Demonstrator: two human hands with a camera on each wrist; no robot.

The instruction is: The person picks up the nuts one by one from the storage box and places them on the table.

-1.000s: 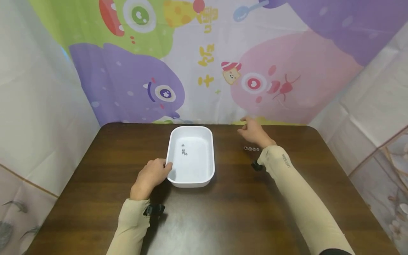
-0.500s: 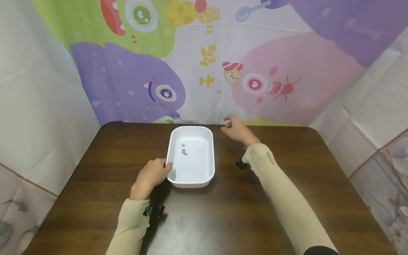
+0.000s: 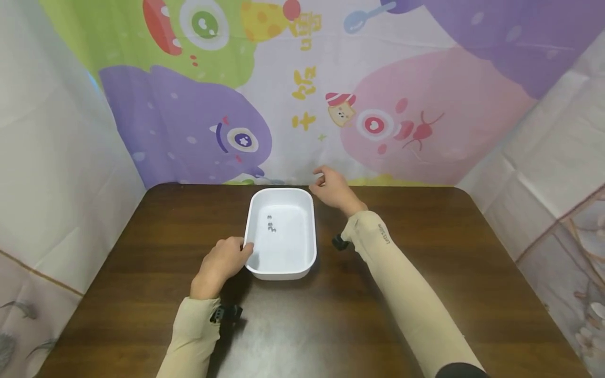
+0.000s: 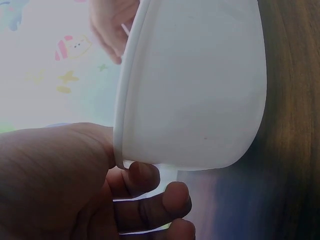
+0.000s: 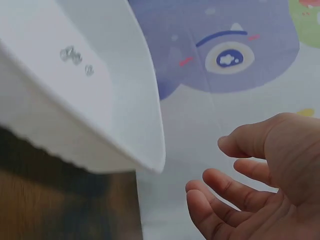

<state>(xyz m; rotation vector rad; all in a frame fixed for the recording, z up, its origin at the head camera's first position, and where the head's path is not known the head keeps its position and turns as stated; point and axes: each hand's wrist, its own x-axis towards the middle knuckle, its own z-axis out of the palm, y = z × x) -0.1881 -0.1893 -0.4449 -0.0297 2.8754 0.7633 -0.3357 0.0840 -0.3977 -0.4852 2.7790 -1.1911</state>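
Note:
A white rectangular basin (image 3: 288, 249) stands on the brown table. My left hand (image 3: 221, 262) grips its left rim, thumb over the edge; in the left wrist view the fingers (image 4: 145, 175) curl under the rim. Several small shiny silvery pieces (image 3: 271, 227) lie inside, left of the middle; the right wrist view shows these pieces (image 5: 71, 55) in a cluster. My right hand (image 3: 334, 190) hovers just beyond the basin's far right corner. Its fingers (image 5: 225, 187) are loosely bent and spread from the thumb, with nothing seen between them.
The dark wooden table (image 3: 425, 236) reaches back to a cartoon-printed curtain (image 3: 302, 152), close behind the right hand. Pale curtains (image 3: 56, 157) hang at both sides. Black straps with small devices (image 3: 227, 313) sit on the wrists.
My right hand has moved left, toward the basin's far right corner. The row of small shiny pieces on the table is now hidden by the right sleeve. My left hand stays on the rim.

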